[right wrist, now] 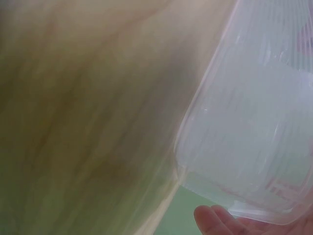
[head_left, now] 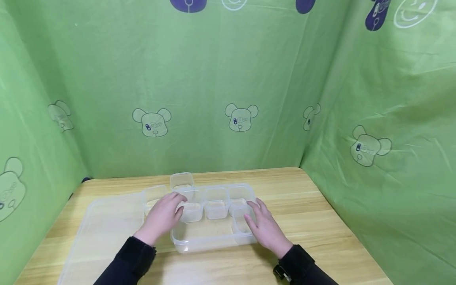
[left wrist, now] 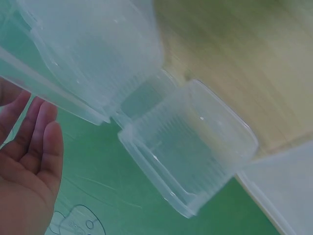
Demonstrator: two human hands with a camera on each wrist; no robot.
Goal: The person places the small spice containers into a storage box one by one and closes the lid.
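A large clear plastic box (head_left: 210, 242) sits on the table, with several small clear containers inside. Three of these, including the middle container (head_left: 216, 209), line its far side, and another container (head_left: 243, 225) occupies the near right corner. My left hand (head_left: 164, 213) is over the box's left end, fingers loosely bent; in the left wrist view, nothing shows between its fingers (left wrist: 53, 142). At the box's right end is my right hand (head_left: 268, 228), its fingers spread by the rim and the corner container. Whether they touch is unclear. Its fingertips (right wrist: 208, 218) show beside the box wall (right wrist: 234, 122).
Two more small containers stand outside the box: a left container (head_left: 153, 194) beside its left end and a far container (head_left: 182, 181) behind it. A flat translucent lid (head_left: 107, 225) lies at left on the wooden table (head_left: 306, 206). Green curtains (head_left: 199, 79) enclose the table's back and sides.
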